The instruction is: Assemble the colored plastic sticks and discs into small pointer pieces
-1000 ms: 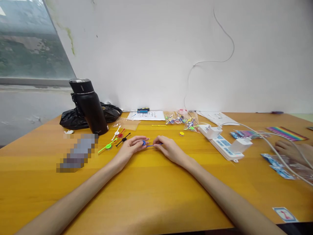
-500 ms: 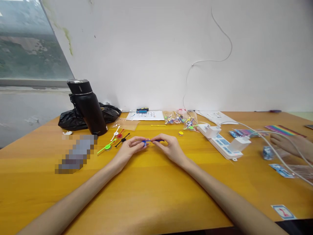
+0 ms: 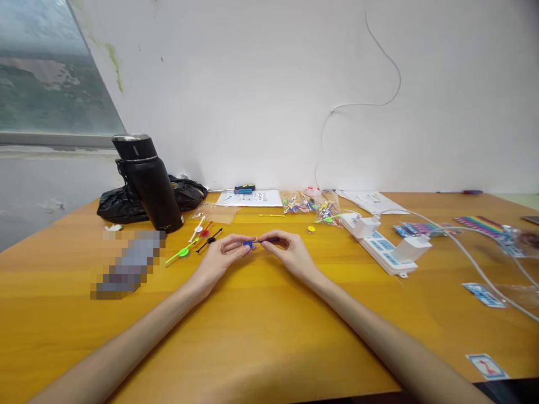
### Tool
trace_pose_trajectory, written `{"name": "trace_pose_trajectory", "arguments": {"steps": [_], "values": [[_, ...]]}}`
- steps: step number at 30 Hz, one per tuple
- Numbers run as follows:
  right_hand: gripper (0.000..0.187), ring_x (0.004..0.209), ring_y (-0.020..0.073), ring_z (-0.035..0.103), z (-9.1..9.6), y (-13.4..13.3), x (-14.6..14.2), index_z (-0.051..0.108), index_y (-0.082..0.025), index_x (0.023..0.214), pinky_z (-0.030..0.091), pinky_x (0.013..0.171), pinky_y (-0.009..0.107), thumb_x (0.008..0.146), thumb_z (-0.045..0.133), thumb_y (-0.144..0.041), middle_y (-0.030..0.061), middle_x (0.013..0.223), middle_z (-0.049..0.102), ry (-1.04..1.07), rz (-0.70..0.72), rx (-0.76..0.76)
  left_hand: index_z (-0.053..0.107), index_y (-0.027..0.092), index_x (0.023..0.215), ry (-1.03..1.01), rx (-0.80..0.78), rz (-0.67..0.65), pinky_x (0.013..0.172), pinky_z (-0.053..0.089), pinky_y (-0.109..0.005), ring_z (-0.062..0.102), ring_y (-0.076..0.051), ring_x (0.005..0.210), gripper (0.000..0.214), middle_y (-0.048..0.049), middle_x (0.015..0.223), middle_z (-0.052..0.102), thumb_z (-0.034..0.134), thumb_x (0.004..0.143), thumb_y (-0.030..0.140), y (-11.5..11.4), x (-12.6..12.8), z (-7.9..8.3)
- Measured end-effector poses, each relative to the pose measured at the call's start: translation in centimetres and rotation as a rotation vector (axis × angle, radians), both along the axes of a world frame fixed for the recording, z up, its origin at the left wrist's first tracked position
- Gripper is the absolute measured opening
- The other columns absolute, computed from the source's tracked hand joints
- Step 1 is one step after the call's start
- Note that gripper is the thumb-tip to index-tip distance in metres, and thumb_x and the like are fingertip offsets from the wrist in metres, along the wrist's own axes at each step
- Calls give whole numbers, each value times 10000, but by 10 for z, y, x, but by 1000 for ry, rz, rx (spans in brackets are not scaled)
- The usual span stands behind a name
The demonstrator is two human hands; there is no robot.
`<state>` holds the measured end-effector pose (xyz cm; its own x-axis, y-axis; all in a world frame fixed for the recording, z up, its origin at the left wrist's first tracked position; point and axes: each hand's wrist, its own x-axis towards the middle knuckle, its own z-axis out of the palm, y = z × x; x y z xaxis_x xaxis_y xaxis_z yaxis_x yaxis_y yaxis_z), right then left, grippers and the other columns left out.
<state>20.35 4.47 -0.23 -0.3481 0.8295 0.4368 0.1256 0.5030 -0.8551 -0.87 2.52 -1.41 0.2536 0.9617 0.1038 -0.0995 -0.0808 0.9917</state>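
Just above the table, my left hand (image 3: 223,255) pinches a small round blue spinner base (image 3: 248,245). Close by, my right hand (image 3: 290,251) has thumb and fingers closed on a blue spinner arrow (image 3: 269,241), its end pointing at the base. Whether the two pieces touch is hidden by my fingertips. Left of my hands lie spinners with arrows and round bases: a green one (image 3: 183,252), a black one (image 3: 211,240), a white one (image 3: 197,229) and a red one (image 3: 205,232). A yellow arrow (image 3: 272,215) and a yellow round base (image 3: 311,229) rest beyond my hands.
A black bottle (image 3: 149,191) stands before a black plastic bag (image 3: 115,209). Clear bags of coloured spinner parts (image 3: 298,202) lie near the wall. On the right are a white power strip (image 3: 385,249) with plugs and cables, a rainbow-coloured item (image 3: 480,224) and a small card (image 3: 487,366).
Another person's hand at the right edge has moved away, and the small blue item by it is gone. My hands stay nearly in place, with the blue base slightly turned.
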Motion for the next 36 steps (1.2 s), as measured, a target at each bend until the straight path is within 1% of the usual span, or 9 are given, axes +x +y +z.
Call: {"name": "trace_pose_trajectory", "arguments": {"steps": [4, 10, 14, 19, 22, 26, 31, 33, 36], "values": [[125, 982, 193, 665, 3, -7, -4, 762, -212, 943, 498, 945, 339, 892, 690, -300, 62, 1007, 723, -45, 17, 54, 665, 190, 1145, 31, 38, 2, 1091, 470, -405, 652, -264, 1193, 433, -99, 1270, 702, 784, 784, 397, 0, 0, 1], [126, 891, 180, 658, -2, -9, -6, 726, -190, 943, 507, 844, 310, 881, 701, -297, 37, 936, 730, -80, 11, 25, 674, 188, 1207, 119, 117, -52, 1050, 500, -392, 678, -264, 1142, 425, -100, 1262, 704, 728, 837, 391, -5, 3, 2], [129, 902, 181, 650, -2, -10, -6, 706, -190, 918, 503, 866, 314, 886, 698, -315, 37, 940, 716, -104, 4, 78, 680, 183, 1214, 119, 167, -64, 1056, 498, -402, 660, -275, 1176, 424, -112, 1308, 678, 713, 848, 394, -8, 6, 5], [132, 886, 174, 631, 0, -11, -6, 675, -192, 910, 501, 860, 313, 897, 688, -322, 33, 921, 683, -116, -8, 112, 685, 188, 1199, 117, 178, -53, 1065, 498, -415, 664, -277, 1170, 407, -111, 1285, 691, 724, 843, 382, -11, 8, 7], [168, 907, 171, 620, -2, -12, -8, 623, -194, 980, 505, 865, 316, 902, 675, -334, 37, 957, 667, -106, -24, 87, 691, 188, 1184, 123, 178, -28, 1061, 503, -406, 666, -270, 1164, 378, -104, 1279, 694, 705, 859, 381, -12, 8, 7], [253, 897, 163, 606, -6, -12, -10, 550, -198, 1078, 517, 820, 303, 904, 663, -342, 46, 999, 636, -117, -40, 50, 685, 190, 1195, 119, 145, -7, 1050, 511, -409, 675, -271, 1147, 406, -102, 1268, 699, 712, 850, 403, -14, 8, 9], [371, 960, 172, 610, -10, -12, -9, 519, -204, 1227, 516, 881, 325, 907, 661, -327, 81, 1136, 621, -130, -62, 58, 696, 199, 1175, 105, 146, -14, 1039, 518, -392, 672, -269, 1150, 393, -95, 1283, 693, 726, 839, 402, -14, 8, 11], [396, 992, 177, 616, -10, -12, -9, 518, -215, 1284, 509, 903, 328, 925, 640, -329, 84, 1181, 626, -147, -24, 39, 700, 202, 1172, 100, 134, -28, 1036, 517, -379, 674, -262, 1142, 382, -88, 1267, 702, 729, 840, 388, -12, 8, 10], [300, 993, 177, 637, -11, -13, -8, 559, -219, 1252, 507, 896, 315, 980, 555, -343, 67, 1138, 665, -159, 139, -35, 685, 200, 1213, 69, 78, -104, 1042, 505, -371, 675, -254, 1140, 397, -88, 1235, 719, 716, 858, 376, -8, 6, 5]]}}
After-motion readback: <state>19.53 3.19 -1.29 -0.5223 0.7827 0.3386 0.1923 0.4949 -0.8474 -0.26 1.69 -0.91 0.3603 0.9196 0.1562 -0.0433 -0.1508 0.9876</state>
